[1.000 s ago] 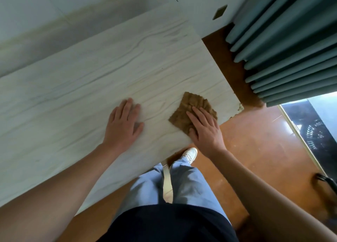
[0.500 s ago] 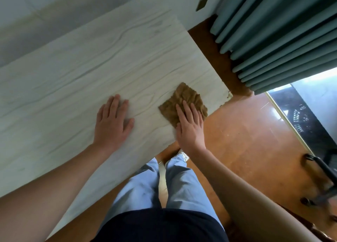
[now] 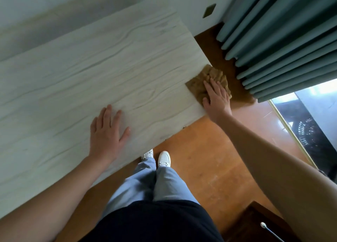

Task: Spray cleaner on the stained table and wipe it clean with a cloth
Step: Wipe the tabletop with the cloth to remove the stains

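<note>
Seen from above: a pale, whitewashed wood-grain tabletop, long and rectangular, slanting from lower left to upper right, its far side against a white wall. Faint grey smudges near the far right corner; dark, wavy grain lines across the rest. On the wall past that corner, a small dark diamond-looking plate.

At the table's right end, a crumpled tan-brown cloth, partly on the surface, partly bunched over the edge. Pressed flat on top of it, the right hand, fingers straight and close together, not curled around the fabric. Further left, near the front edge, the left hand, palm down on bare tabletop, fingers extended and slightly spread, grasping nothing.

Below the table edge, glossy orange-brown wooden floor, light blue trousers and two white shoes side by side. To the right, grey-green pleated curtains hanging to the floor, beside a bright glass pane with a gold-coloured frame strip. In the lower right corner, part of a dark brown wooden piece of furniture.
</note>
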